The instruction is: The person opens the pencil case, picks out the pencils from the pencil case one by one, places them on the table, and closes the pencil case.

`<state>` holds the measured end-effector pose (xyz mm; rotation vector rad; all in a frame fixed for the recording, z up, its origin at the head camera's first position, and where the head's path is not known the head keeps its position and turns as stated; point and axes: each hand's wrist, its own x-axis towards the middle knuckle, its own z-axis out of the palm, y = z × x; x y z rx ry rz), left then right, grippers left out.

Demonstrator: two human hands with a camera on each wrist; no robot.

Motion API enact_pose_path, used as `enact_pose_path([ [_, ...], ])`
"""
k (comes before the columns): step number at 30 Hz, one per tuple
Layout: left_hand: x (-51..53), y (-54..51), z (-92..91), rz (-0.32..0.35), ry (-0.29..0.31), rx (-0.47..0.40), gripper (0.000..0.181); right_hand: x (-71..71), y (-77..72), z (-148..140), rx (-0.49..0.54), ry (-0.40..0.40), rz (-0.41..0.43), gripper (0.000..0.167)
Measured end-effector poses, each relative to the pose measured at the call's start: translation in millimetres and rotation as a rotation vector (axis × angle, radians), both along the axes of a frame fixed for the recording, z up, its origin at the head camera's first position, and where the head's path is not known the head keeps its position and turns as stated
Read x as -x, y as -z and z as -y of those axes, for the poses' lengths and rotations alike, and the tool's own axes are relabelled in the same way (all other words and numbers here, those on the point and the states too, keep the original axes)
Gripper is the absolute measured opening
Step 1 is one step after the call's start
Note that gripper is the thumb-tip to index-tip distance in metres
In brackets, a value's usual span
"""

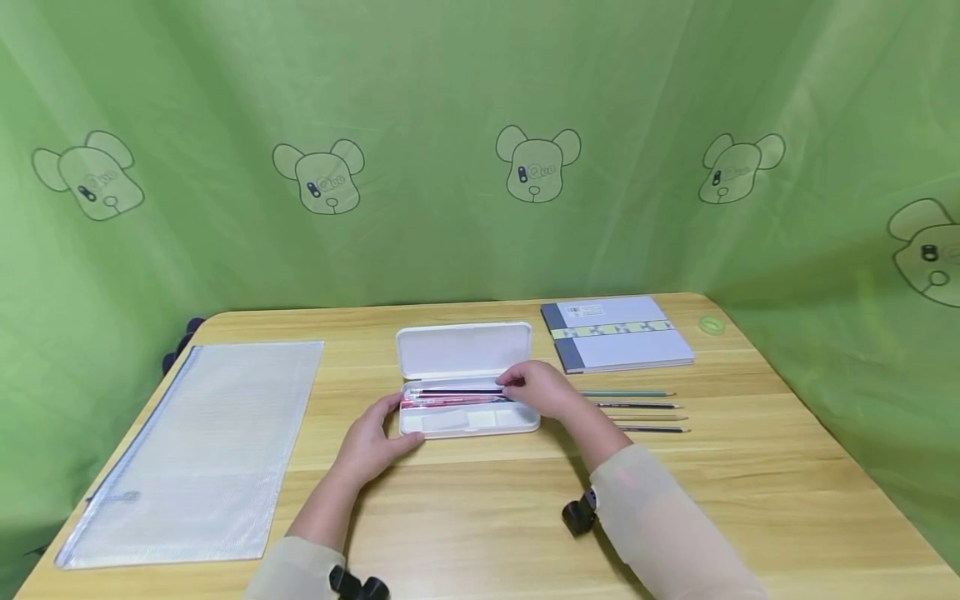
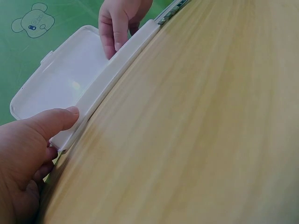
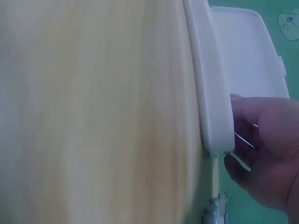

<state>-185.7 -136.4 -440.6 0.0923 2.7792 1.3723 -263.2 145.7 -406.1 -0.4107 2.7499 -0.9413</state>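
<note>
An open white pencil case (image 1: 480, 422) lies on the table with its lid (image 1: 465, 350) raised at the back. Several pencils (image 1: 453, 402), some dark and some pink-red, lie lengthwise inside, behind a small whitish block (image 1: 446, 420). My left hand (image 1: 369, 443) grips the case's left end, thumb at the front wall and fingers round the side. Over the right part of the case, my right hand (image 1: 542, 389) pinches the right end of a dark pencil (image 1: 472, 391). The case wall hides those fingertips in the right wrist view.
Several pencils (image 1: 637, 406) lie in a row right of the case. Behind them is a notebook (image 1: 622, 354) with a patterned band, and a small green round object (image 1: 712, 326). A translucent zip pouch (image 1: 202, 450) covers the table's left side. Green curtain (image 1: 435, 250) surrounds the table.
</note>
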Motion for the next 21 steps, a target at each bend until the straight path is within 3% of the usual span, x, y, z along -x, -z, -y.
enact_pose_path([
  [6, 0.9, 0.7, -0.2, 0.001, 0.002, 0.006, 0.078, -3.1, -0.3, 4.6, -0.026, -0.006, -0.015, 0.021],
  [14, 0.8, 0.1, 0.3, 0.005, 0.004, 0.004, 0.078, -2.8, -3.6, 14.2, -0.148, 0.018, 0.007, 0.025],
  [21, 0.6, 1.7, 0.3, 0.005, 0.002, 0.004, 0.078, -1.0, -2.8, 17.4, -0.138, 0.032, 0.057, 0.026],
])
